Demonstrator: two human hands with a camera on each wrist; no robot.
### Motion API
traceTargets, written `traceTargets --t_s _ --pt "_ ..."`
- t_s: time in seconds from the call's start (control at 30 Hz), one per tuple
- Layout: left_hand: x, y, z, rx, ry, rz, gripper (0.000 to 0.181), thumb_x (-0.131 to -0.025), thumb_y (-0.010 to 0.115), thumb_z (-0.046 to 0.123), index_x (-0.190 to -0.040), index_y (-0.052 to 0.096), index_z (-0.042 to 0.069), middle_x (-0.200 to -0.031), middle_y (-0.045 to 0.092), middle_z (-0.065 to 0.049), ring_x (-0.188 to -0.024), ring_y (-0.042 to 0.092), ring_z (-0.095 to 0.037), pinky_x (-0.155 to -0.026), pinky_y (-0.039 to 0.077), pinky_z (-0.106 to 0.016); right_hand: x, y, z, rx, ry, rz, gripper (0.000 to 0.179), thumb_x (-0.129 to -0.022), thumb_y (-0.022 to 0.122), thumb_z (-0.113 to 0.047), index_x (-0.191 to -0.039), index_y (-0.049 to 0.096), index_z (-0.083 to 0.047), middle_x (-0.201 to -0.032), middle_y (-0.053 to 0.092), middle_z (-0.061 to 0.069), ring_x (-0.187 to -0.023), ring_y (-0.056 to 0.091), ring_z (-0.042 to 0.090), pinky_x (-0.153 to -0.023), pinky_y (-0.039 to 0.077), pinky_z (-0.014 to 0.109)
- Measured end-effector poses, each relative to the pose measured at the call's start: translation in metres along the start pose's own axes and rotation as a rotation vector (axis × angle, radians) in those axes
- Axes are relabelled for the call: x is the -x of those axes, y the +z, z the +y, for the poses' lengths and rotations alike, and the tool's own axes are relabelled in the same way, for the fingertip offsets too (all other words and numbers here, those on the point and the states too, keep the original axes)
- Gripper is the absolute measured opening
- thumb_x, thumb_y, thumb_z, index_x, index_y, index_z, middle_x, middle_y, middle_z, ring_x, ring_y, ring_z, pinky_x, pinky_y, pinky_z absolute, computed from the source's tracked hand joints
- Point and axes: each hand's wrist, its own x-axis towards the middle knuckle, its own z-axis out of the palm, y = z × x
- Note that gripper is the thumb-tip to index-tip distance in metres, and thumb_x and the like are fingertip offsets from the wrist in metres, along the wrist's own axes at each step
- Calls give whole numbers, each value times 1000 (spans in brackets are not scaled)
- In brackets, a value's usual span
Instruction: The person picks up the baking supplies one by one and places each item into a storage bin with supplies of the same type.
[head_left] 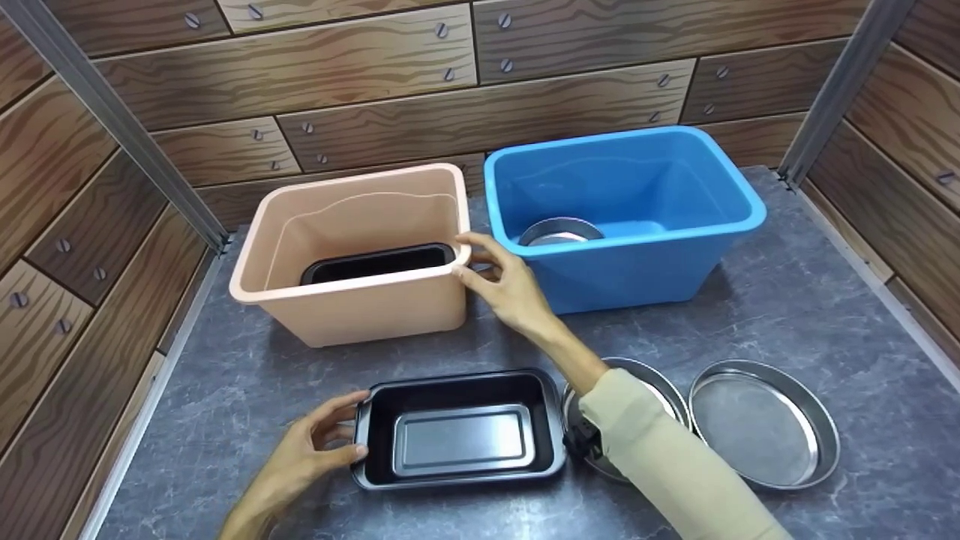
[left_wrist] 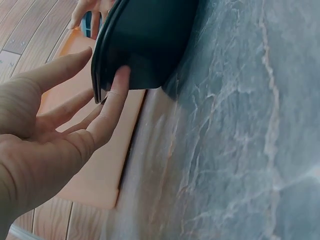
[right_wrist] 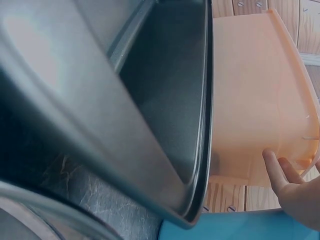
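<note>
Head view: black loaf pan (head_left: 463, 439), lower centre on the surface (head_left: 247, 352), long axis left to right; left hand (head_left: 300, 450) nearer, spread fingers at its left short end; right hand (head_left: 510, 292) pinching the peach bin (head_left: 367, 315) rim. Left wrist view: one finger against the pan's outer wall, upper centre. Right wrist view: right fingers at the bin, lower right.

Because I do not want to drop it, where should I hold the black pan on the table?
Probably by its left short rim, coming from the left: the black pan sits open side up, that rim flares outward, and a round pan crowds the right end.
</note>
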Motion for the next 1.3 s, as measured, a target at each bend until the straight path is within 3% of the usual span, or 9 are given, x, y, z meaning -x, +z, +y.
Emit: traceTargets --t_s 0.27,0.6,0.8,0.97,1.17,1.3 --pt "3 2 -1 8 -16 -1 78 -88 79 -1 -156 41 0 -147 48 -31 -116 63 -36 -89 65 -34 0 0 0 21 -4 -2 44 -98 74 -16 -140 64 -15 -122 71 11 -100 69 19 -81 58 25" --pt "6 3 -6 58 -52 -66 87 -88 76 -2 -162 33 8 -156 40 -25 -120 63 -33 -88 65 -35 -1 -2 -2 34 -4 -6 44 -99 73 -17 -141 63 -14 -125 71 13 -99 70 23 -80 58 24" --pt "6 2 -6 79 -43 -83 89 -88 75 -4 -164 29 6 -148 48 -30 -119 64 -33 -88 65 -34 -1 -2 -1 32 -3 -6 44 -99 73 -17 -142 63 -16 -126 71 14 -99 70 28 -80 58 25" --pt "8 1 -9 95 1 -105 85 -91 71 -6 -163 27 3 -156 40 -31 -121 64 -34 -93 65 -37 0 -1 0 24 7 -11 44 -99 73 -18 -142 63 -16 -126 71 14 -99 70 31 -79 58 25" --pt "7 0 -11 136 45 -141 82 -95 65 -9 -164 22 0 -163 31 -26 -126 62 -34 -97 63 -42 0 -1 0 23 9 -6 44 -99 73 -18 -142 63 -17 -125 71 11 -99 70 25 -80 58 26" --pt "8 -1 -12 145 43 -136 81 -95 65 -8 -164 22 1 -165 34 -13 -126 61 -32 -95 64 -36 0 -1 0 21 14 -7 43 -99 73 -18 -141 63 -17 -124 71 11 -100 70 24 -81 59 26"
